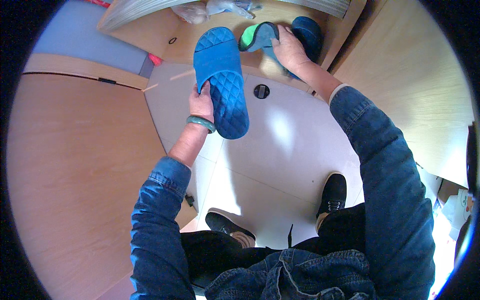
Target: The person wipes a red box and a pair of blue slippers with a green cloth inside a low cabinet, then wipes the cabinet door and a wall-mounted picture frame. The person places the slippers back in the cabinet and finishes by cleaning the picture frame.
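My left hand [201, 102], with a green bangle at the wrist, grips a blue slide sandal [219, 62] by its side. The sandal has a quilted footbed and is held above the floor, its toe towards the cabinet. My right hand [290, 48] reaches into the low wooden cabinet [180, 45]. Between its thumb and fingers is a grey-and-green cloth [262, 35] with black edging. Right beside that hand lies a dark blue slipper [308, 35]. Part of another blue item [270, 55] shows beneath the hand; its shape is mostly hidden.
Clear plastic bags [225, 8] lie at the back of the cabinet. A wooden door [82, 168] stands at the left, a wooden panel [408, 86] at the right. A round black floor fitting [261, 91] sits in the tiled floor [270, 180]. My feet wear black shoes [333, 193].
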`<act>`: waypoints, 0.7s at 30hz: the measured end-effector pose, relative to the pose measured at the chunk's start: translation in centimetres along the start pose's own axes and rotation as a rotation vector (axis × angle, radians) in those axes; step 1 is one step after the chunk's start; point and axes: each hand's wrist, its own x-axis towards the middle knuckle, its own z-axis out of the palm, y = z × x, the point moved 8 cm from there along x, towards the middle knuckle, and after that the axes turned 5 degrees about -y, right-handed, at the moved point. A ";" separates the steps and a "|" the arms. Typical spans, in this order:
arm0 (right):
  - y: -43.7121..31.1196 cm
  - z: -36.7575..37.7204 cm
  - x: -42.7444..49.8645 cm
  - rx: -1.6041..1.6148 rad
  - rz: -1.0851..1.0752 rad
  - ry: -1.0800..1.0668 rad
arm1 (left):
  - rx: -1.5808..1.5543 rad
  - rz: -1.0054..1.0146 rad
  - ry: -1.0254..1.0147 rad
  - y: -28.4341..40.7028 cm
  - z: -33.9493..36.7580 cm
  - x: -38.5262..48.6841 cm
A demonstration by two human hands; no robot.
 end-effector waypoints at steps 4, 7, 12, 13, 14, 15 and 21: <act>-4.8 0.4 -0.8 0.235 -0.173 -0.009 | -0.133 -0.093 -0.096 -0.4 1.2 0.5; -8.3 0.8 -2.3 0.307 -0.277 0.023 | -0.335 -0.176 -0.164 -0.5 2.5 0.6; -10.8 1.3 -5.4 0.394 -0.424 -0.050 | -0.473 -0.313 -0.136 -0.2 2.1 0.8; -10.9 1.4 -5.8 0.421 -0.434 -0.086 | -0.466 -0.318 -0.125 -0.1 1.8 1.0; -11.1 1.7 -6.5 0.399 -0.452 -0.130 | -0.473 -0.324 -0.107 -0.2 1.6 1.0; -11.2 1.9 -7.2 0.383 -0.470 -0.165 | -0.505 -0.318 -0.116 -0.2 1.4 1.1; -11.3 3.6 -10.7 0.240 -0.634 -0.391 | -0.538 -0.330 -0.031 -1.5 -1.2 2.8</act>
